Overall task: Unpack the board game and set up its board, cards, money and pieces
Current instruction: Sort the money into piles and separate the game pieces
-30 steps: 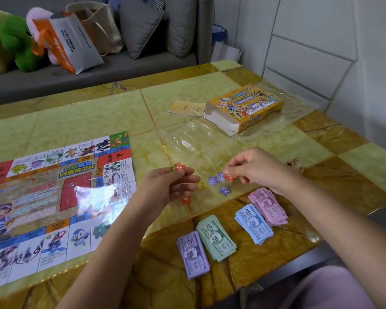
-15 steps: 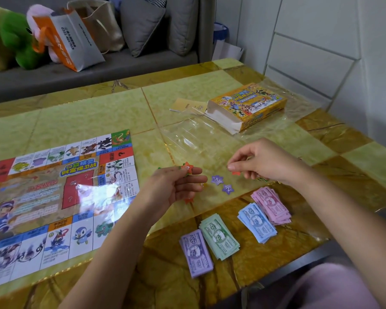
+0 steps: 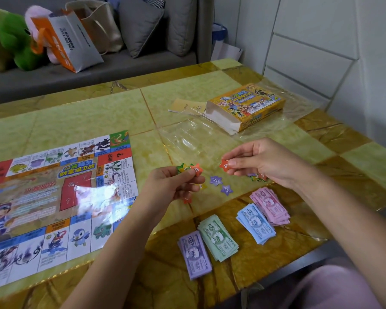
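We read 4 on the right orange star (image 3: 225, 165) in the right hand (image 3: 265, 161), and 4 on the left orange star (image 3: 197, 168) in the left hand (image 3: 172, 186). Purple stars (image 3: 216, 180) at 5 o'clock of it show 2. Purple notes (image 3: 194, 255) read 5000, green notes (image 3: 217, 237) 2000, blue notes (image 3: 255, 223) 500; a red board square (image 3: 115, 157) shows ?.

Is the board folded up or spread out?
Spread out. The board lies flat on the table, its visible squares facing up.

Four money stacks (image 3: 217, 237); one board (image 3: 54, 197); one box (image 3: 247, 105).
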Tool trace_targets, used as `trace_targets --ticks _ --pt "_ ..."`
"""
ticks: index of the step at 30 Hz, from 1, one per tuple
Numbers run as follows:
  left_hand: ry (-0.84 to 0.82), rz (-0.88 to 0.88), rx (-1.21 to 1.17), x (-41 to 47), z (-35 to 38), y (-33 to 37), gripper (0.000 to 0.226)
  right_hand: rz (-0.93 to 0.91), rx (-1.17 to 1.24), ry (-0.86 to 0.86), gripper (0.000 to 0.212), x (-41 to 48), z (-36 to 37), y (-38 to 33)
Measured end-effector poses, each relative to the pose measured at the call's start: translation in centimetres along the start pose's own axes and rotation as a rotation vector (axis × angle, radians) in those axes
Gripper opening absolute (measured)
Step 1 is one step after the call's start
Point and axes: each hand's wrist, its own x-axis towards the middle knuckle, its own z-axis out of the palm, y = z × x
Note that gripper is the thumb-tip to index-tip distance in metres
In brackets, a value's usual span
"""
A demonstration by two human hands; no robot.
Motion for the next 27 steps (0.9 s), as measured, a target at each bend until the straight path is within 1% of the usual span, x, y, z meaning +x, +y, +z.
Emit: trace_targets --ticks 6,10,14,21,23,24,27 --pt "0.154 0.028 -0.061 0.4 -1.6 0.8 0.011 -0.051 -0.128 0.028 0.014 0.8 2.0 0.2" --pt "0.225 0.053 -0.052 0.6 -3.2 1.4 0.011 -0.054 -0.179 -0.061 0.014 1.3 4.7 0.6" --pt "0.228 0.029 -0.049 0.8 -4.0 1.6 0.011 -0.071 -0.375 -0.121 0.011 1.9 7.5 1.2" --pt "0.166 -0.004 -0.016 0.5 -3.5 1.5 0.011 -0.183 -0.631 -0.046 0.011 2.3 8.3 1.5" --pt "0.16 -0.004 -0.013 0.5 -3.3 1.5 0.011 -0.222 -0.622 0.01 0.007 2.3 8.1 1.2" --pt "0.153 -0.007 -0.014 0.5 -3.2 1.6 0.011 -0.245 -0.576 0.044 0.005 2.2 8.0 1.0" --pt "0.125 -0.012 0.007 0.5 -2.8 1.5 0.01 -0.279 -0.361 0.145 0.023 1.7 7.8 0.3"
